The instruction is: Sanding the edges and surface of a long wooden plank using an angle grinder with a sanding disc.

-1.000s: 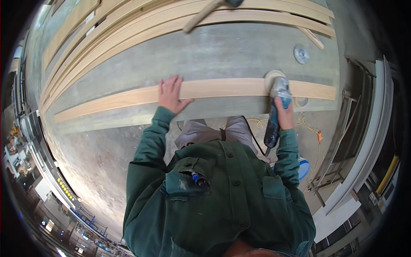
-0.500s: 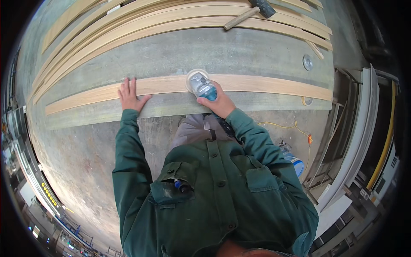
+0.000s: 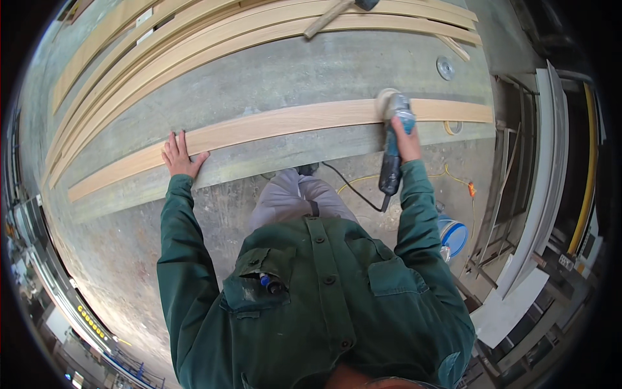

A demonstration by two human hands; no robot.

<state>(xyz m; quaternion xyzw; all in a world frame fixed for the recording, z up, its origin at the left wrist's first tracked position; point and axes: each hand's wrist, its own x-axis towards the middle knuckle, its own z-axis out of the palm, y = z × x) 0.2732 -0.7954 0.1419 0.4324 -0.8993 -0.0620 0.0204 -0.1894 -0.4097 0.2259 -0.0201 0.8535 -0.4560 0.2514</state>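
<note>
A long pale wooden board (image 3: pixel 285 122) lies across the near part of the grey worktable (image 3: pixel 311 71). Toward its left end, my left hand (image 3: pixel 182 155) rests on the board's near edge with fingers spread and nothing held. My right hand (image 3: pixel 406 139) is wrapped round the body of a teal and black angle grinder (image 3: pixel 392 146). The grinder's round pad (image 3: pixel 387 102) is at the board's right part, slightly blurred. From the handle's end a black cord hangs down toward the floor.
Several wooden strips (image 3: pixel 259 32) lie along the table's far side, with a mallet (image 3: pixel 330 17) on top. A metal disc (image 3: pixel 445 68) and a tape-like ring (image 3: pixel 453 128) sit at the right. On the floor are a yellow cord (image 3: pixel 421 176) and a blue-lidded bucket (image 3: pixel 453 236).
My right hand has carried the grinder rightward along the board, from near the middle to its right part. The left hand still rests on the board. The view has shifted a little.
</note>
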